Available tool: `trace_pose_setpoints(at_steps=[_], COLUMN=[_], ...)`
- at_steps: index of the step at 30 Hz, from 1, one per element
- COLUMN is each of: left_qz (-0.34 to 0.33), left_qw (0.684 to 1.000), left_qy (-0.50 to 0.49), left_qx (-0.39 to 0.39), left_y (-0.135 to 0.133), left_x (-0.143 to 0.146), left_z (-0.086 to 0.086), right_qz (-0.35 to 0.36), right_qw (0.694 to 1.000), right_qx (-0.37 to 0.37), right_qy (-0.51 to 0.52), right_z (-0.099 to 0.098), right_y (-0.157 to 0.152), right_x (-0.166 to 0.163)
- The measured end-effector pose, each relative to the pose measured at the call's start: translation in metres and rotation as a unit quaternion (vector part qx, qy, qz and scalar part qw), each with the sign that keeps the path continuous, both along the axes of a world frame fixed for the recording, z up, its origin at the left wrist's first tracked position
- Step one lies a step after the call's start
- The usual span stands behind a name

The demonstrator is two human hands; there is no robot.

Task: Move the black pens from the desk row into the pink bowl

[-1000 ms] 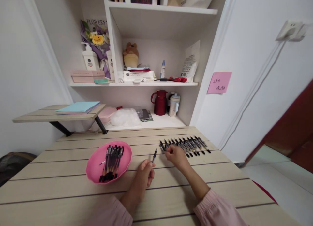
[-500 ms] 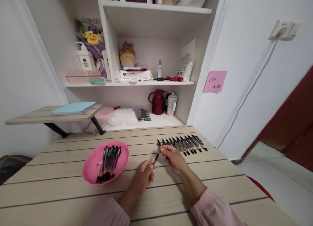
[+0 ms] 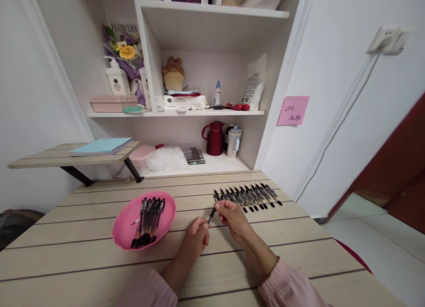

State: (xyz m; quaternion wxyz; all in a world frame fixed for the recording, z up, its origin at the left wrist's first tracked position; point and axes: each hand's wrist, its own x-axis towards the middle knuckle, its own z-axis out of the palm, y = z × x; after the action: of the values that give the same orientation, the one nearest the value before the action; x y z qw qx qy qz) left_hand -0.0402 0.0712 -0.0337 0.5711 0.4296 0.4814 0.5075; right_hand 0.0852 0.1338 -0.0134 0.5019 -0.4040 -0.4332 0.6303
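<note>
My left hand [image 3: 196, 234] and my right hand [image 3: 232, 213] both pinch one black pen [image 3: 212, 214] above the wooden table [image 3: 83, 271], the left at its lower end, the right at its upper end. Just beyond my right hand lies a row of several black pens [image 3: 249, 195] side by side. A pink bowl [image 3: 124, 236] with several more black pens [image 3: 148, 216] sits to the left of my left hand.
Behind the table stand white shelves with a red jug [image 3: 213, 138], a white cup [image 3: 233, 141], bottles, a plush toy and a bag. A side shelf [image 3: 49, 157] carries a blue folder [image 3: 99, 146]. A pink note [image 3: 292, 110] hangs on the right wall.
My right hand came back from the row of pens and took hold of the upper end of the pen that my left hand holds.
</note>
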Motion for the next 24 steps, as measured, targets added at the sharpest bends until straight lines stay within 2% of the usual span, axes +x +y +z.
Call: trace_pose_setpoints(at_steps=[3, 8, 16, 21, 24], left_qz=[0.012, -0.002, -0.007, -0.013, -0.019], left_qw=[1.0, 1.0, 1.0, 0.999, 1.0], left_qy=[-0.001, -0.016, -0.013, -0.027, -0.018], left_qx=[0.008, 0.01, -0.003, 0.013, 0.008], left_y=[0.001, -0.002, -0.002, -0.004, -0.004], left_x=[0.002, 0.003, 0.004, 0.004, 0.005], left_z=[-0.002, 0.003, 0.002, 0.004, 0.005], right_qz=[0.001, 0.083, 0.024, 0.121, 0.089], right_qw=[1.0, 0.995, 0.999, 0.989, 0.992], right_qx=[0.015, 0.018, 0.012, -0.006, 0.008], right_qy=[-0.012, 0.055, 0.041, 0.081, 0.094], right_z=[0.002, 0.012, 0.005, 0.008, 0.005], right_y=[-0.002, -0.005, -0.004, -0.005, -0.003], right_x=[0.001, 0.011, 0.004, 0.01, 0.011])
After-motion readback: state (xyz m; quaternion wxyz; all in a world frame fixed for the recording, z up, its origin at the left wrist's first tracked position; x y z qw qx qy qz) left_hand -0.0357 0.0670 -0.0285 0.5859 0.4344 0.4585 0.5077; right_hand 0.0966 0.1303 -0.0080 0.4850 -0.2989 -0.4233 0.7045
